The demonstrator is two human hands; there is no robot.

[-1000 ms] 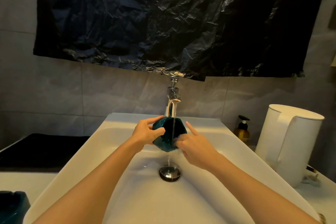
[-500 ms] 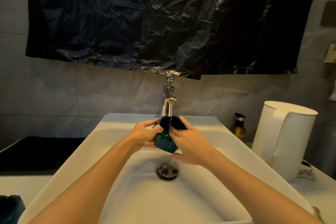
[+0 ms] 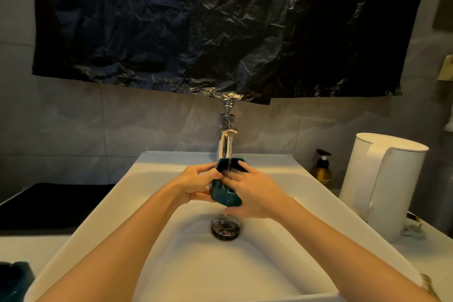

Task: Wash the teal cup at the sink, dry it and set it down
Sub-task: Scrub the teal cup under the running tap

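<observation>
**Teal cup held under the running tap**

The teal cup [image 3: 224,194] is over the middle of the sink [image 3: 110,203], tilted with its mouth up and back toward the faucet [image 3: 226,141]. A thin stream of water [image 3: 229,157] falls into it. Both hands are clamped on the cup and close together. The left hand [image 3: 196,184] grips its left side with the thumb at the rim. The right hand [image 3: 256,193] wraps the right side, with blurred fingers across the mouth and the thumb below the base. The drain [image 3: 226,228] lies directly beneath, in the basin.

On the counter [image 3: 429,255] to the right, a white kettle [image 3: 382,179] stands with an amber pump bottle [image 3: 321,169] just behind it, near the wall. Left of the sink is a black mat [image 3: 49,206]. Another teal object [image 3: 14,279] sits at the lower left edge, cut off by the frame. A crinkled black plastic sheet [image 3: 220,27] hangs on the tiled wall, and its lower edge reaches the top of the faucet.
</observation>
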